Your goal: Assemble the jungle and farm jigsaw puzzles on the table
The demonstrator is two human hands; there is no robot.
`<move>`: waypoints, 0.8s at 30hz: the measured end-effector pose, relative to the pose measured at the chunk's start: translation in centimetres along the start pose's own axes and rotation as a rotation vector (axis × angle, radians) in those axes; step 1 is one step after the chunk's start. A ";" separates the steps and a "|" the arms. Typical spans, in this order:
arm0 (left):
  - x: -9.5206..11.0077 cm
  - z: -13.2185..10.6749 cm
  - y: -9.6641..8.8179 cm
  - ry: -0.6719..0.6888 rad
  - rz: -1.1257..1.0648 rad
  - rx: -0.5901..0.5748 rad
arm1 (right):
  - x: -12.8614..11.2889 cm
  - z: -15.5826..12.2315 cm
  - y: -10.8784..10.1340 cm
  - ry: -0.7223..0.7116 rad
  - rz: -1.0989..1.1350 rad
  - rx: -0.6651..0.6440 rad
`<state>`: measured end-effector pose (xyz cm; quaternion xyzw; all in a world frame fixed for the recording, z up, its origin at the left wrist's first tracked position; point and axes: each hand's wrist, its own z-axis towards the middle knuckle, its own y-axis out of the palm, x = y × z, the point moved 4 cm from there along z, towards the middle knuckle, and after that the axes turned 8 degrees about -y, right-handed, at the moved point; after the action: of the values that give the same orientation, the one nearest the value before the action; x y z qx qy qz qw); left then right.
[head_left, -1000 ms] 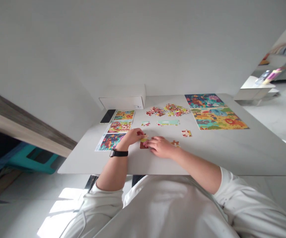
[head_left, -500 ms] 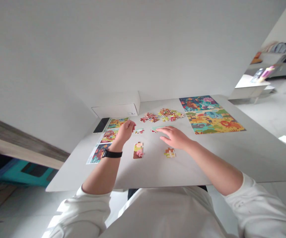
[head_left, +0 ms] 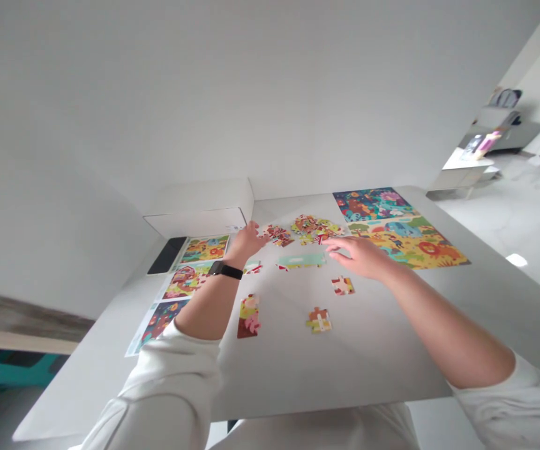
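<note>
My left hand, with a dark watch on its wrist, reaches to the small heap of red puzzle pieces, fingers apart. My right hand has its fingers stretched out; its fingertips meet a red-and-white puzzle piece by the larger mixed heap of pieces. Below the heaps lies a pale green-blue puzzle strip. Nearer me are a joined pink-pig section, a brown-and-green section and a red-and-white section. Part of a piece shows beside my left wrist.
Two colourful picture sheets lie at the table's right. A picture guide lies at the left, partly behind my left arm, beside a black phone. A white box stands against the wall behind them.
My left hand, closed around something red before, has moved to the red heap and opened. My right hand has shifted to the larger heap, uncovering the pale strip and a red-and-white section. The view has shifted.
</note>
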<state>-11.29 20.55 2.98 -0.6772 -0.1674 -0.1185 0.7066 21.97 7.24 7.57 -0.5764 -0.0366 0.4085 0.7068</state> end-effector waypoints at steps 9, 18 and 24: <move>1.1 1.9 1.6 -0.043 0.188 -0.066 | 0.1 4.7 -0.7 0.019 0.133 0.140; 1.1 -0.6 0.0 0.071 0.140 -0.026 | 0.6 4.9 0.7 -0.019 0.098 0.117; 1.8 -1.3 -0.9 0.048 0.108 -0.104 | -0.8 5.8 1.0 -0.017 0.161 0.089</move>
<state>-9.94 19.31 4.51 -0.7179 -0.1073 -0.1051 0.6798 17.88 11.29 9.00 -0.5420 0.0222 0.4701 0.6962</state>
